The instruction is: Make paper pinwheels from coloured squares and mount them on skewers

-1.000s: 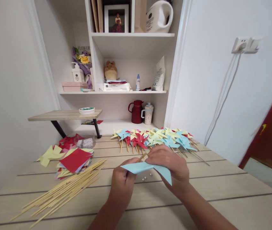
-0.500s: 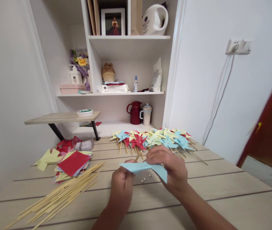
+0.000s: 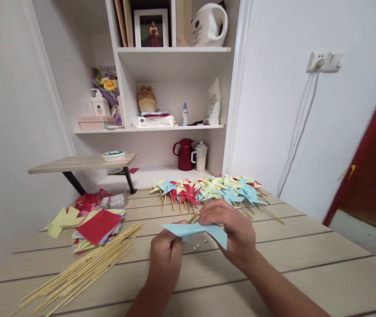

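Blue pinwheel (image 3: 195,229) between both hands, mid-table (image 3: 307,259)

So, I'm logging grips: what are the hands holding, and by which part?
A light blue paper pinwheel: left hand grips it from below at the left blade, right hand holds its centre.

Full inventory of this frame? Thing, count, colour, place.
paper pinwheel: one, light blue, in both hands
wooden stick: one, tan, poking out behind the pinwheel
finished pinwheels: many, red, yellow, blue, heaped at table's far edge
bamboo skewers: many, tan, bundle on table, left
paper squares: one stack, red on top, beside skewers
beads: few, pale, on table under pinwheel
table: one, pale wood
jug: one, dark red, lower shelf
lidded mug: one, cream, beside jug
left hand: grips pinwheel's left
right hand: grips pinwheel's right
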`<state>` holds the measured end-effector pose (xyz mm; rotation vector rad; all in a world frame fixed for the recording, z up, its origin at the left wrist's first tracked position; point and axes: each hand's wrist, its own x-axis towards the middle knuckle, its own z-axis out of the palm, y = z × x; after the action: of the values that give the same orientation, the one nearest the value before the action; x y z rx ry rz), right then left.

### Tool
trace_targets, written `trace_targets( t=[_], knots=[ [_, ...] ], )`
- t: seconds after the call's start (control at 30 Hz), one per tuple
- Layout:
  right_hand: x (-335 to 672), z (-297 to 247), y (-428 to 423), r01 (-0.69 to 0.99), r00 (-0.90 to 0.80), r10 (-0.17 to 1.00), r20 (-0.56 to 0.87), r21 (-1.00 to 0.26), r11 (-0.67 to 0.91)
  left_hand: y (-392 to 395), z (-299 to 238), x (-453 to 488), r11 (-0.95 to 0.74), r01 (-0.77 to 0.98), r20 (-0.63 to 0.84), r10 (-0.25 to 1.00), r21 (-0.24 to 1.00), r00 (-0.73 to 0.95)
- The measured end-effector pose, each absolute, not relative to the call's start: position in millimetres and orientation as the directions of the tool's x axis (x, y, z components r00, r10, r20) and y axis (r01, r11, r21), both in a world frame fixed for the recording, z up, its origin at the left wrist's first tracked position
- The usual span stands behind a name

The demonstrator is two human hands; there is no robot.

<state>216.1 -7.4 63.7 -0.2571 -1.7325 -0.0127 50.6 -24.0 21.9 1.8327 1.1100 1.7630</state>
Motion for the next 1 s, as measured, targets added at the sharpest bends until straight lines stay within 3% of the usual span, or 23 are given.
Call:
trace_targets(
  t=[0.13,0.67,1.0],
  knots=[
    [217,63,-8,0.19,-0.171,0.173,0.97,-0.14,0.972,-22,24,47,-0.674,0.347,0.732,0.679,0.652,-0.057],
    [217,64,-9,0.198,-0.171,0.171,0.97,-0.136,0.971,-27,27,50,-0.693,0.382,0.782,0.605,0.611,-0.153],
    [216,62,-7,0.209,-0.188,0.172,0.967,-0.132,0.969,-21,21,40,-0.728,0.533,0.87,0.492,0.431,-0.032]
  ],
)
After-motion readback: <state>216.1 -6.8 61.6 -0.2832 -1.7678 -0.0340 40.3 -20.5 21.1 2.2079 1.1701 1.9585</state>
